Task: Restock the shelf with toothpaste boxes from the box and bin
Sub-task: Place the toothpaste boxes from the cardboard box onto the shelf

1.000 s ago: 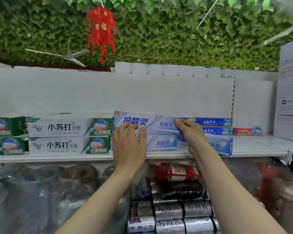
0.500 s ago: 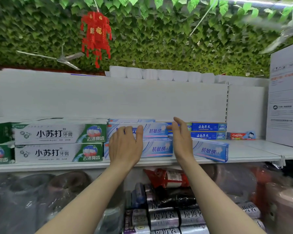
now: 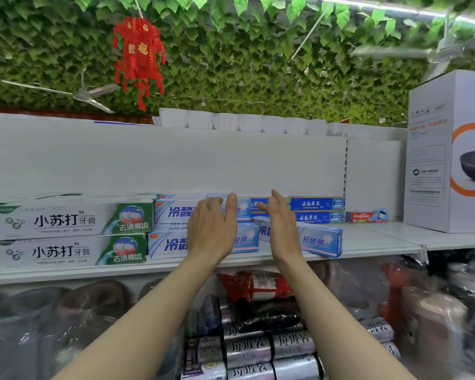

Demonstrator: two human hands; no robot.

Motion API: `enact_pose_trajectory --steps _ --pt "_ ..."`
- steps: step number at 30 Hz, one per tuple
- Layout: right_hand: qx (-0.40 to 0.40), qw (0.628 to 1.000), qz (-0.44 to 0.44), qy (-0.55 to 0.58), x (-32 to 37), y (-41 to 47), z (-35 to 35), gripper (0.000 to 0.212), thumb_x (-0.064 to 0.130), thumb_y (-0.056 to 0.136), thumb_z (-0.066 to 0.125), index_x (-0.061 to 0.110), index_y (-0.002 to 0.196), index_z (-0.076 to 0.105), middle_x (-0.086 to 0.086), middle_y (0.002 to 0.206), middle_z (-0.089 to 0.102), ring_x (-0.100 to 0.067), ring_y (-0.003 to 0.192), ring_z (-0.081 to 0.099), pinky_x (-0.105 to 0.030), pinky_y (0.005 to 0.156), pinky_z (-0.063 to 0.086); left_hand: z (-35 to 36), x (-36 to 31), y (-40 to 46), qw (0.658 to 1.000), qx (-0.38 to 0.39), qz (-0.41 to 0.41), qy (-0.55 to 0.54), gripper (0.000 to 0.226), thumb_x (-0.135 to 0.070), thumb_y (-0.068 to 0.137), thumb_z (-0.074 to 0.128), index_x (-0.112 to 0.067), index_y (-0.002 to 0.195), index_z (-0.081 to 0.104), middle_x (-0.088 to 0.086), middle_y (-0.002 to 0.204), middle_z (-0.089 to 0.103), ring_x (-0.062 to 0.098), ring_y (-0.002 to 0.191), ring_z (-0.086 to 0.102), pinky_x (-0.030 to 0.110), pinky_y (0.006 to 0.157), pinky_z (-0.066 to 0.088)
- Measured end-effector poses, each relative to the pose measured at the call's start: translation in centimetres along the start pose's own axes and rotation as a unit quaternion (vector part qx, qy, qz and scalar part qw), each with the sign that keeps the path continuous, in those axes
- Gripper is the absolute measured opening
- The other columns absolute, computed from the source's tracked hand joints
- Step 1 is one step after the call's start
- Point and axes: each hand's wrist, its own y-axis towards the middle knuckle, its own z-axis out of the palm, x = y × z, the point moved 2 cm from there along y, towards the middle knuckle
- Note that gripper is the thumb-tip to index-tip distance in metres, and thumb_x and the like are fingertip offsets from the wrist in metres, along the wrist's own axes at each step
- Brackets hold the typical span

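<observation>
Two light blue toothpaste boxes are stacked on the white shelf: the upper box lies on the lower box. My left hand hovers in front of them with relaxed fingers and holds nothing. My right hand is raised edge-on just right of the stack, fingers straight, also empty. A third light blue box lies at an angle behind my right hand. Two green and white toothpaste boxes are stacked at the left.
Dark blue boxes and a small red Colgate box sit toward the back right. A large white carton stands at the right end. Below the shelf are silver rolls and plastic-wrapped goods.
The upper light blue box went from my hands onto the lower one and was pushed square. Both hands have let go and drawn slightly back. The camera tilted up.
</observation>
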Motion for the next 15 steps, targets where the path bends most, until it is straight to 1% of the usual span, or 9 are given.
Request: enact_pose_trajectory --steps 2,4,6,7,8,10,12,13,15 --pt "-0.055 0.998 -0.016 0.008 0.5 -0.9 -2.2 0.054 0.064 0.097 0.038 0.040 0.146 0.042 0.020 0.132 0.056 -0.006 0.137 0.032 -0.030 0.107 0.026 1.1 -1.5 -0.7 0.999 0.007 0.025 -0.043 0.067 -0.064 0.097 0.016 -0.017 0.113 0.060 0.003 0.125 0.058 0.022 0.120 0.048 0.041 0.105 0.037" --pt "-0.155 0.987 -0.042 -0.017 0.6 -1.8 -4.9 0.045 0.053 0.099 0.053 0.035 0.140 0.050 0.026 0.121 0.056 -0.006 0.129 0.039 -0.032 0.105 0.035 2.2 -2.7 -1.6 0.996 0.015 0.041 -0.077 0.068 -0.064 0.095 0.015 -0.016 0.115 0.060 0.002 0.122 0.059 0.021 0.118 0.048 0.040 0.105 0.037" --pt "-0.245 0.965 -0.051 -0.079 -0.2 -2.2 -7.2 0.044 0.043 0.095 0.064 0.030 0.136 0.055 0.014 0.129 0.059 -0.010 0.127 0.038 -0.032 0.105 0.036 3.1 -3.6 -2.3 0.994 0.022 0.040 -0.095 0.062 -0.059 0.097 0.019 -0.015 0.113 0.060 0.002 0.120 0.058 0.021 0.117 0.048 0.038 0.104 0.035" --pt "-0.264 0.957 -0.042 -0.113 -0.9 -2.3 -8.1 0.047 0.039 0.093 0.067 0.027 0.137 0.056 0.006 0.135 0.058 -0.014 0.129 0.036 -0.031 0.106 0.034 3.6 -3.9 -2.6 0.994 0.023 0.039 -0.098 0.060 -0.059 0.096 0.019 -0.015 0.108 0.059 0.003 0.118 0.058 0.022 0.115 0.048 0.037 0.103 0.035" --pt "-0.264 0.953 -0.024 -0.146 -1.7 -2.2 -8.8 0.049 0.036 0.092 0.069 0.025 0.138 0.057 0.001 0.140 0.056 -0.019 0.132 0.035 -0.031 0.106 0.031 3.9 -4.2 -2.9 0.994 0.028 0.034 -0.103 0.058 -0.060 0.095 0.019 -0.016 0.102 0.056 0.004 0.115 0.058 0.023 0.114 0.048 0.039 0.102 0.036" --pt "-0.230 0.955 0.021 -0.186 -3.2 -2.2 -9.9 0.051 0.030 0.090 0.071 0.024 0.139 0.057 -0.002 0.143 0.055 -0.024 0.136 0.038 -0.033 0.108 0.032 4.6 -4.6 -3.4 0.992 0.041 0.026 -0.115 0.054 -0.063 0.094 0.017 -0.020 0.094 0.049 0.005 0.111 0.057 0.024 0.112 0.048 0.043 0.102 0.037" --pt "-0.197 0.964 0.052 -0.172 -4.0 -2.1 -10.5 0.049 0.024 0.089 0.073 0.025 0.137 0.060 0.000 0.139 0.059 -0.025 0.132 0.048 -0.034 0.107 0.037 5.2 -4.6 -3.6 0.991 0.042 0.023 -0.122 0.056 -0.064 0.094 0.017 -0.021 0.095 0.052 0.002 0.109 0.057 0.022 0.109 0.048 0.043 0.102 0.038" --pt "-0.187 0.967 0.061 -0.160 -4.1 -2.2 -10.8 0.047 0.022 0.089 0.073 0.026 0.135 0.061 0.001 0.135 0.062 -0.023 0.128 0.053 -0.033 0.104 0.041 5.4 -4.7 -3.7 0.991 0.042 0.022 -0.124 0.055 -0.063 0.096 0.018 -0.021 0.097 0.054 0.000 0.109 0.057 0.021 0.108 0.048 0.041 0.101 0.038" --pt "-0.191 0.965 0.066 -0.170 -4.0 -2.2 -11.1 0.039 0.021 0.089 0.074 0.030 0.126 0.066 0.002 0.124 0.068 -0.021 0.115 0.061 -0.028 0.092 0.043 5.7 -4.6 -4.0 0.991 0.050 0.023 -0.123 0.054 -0.059 0.099 0.022 -0.019 0.102 0.057 -0.001 0.110 0.057 0.019 0.108 0.048 0.038 0.101 0.037"
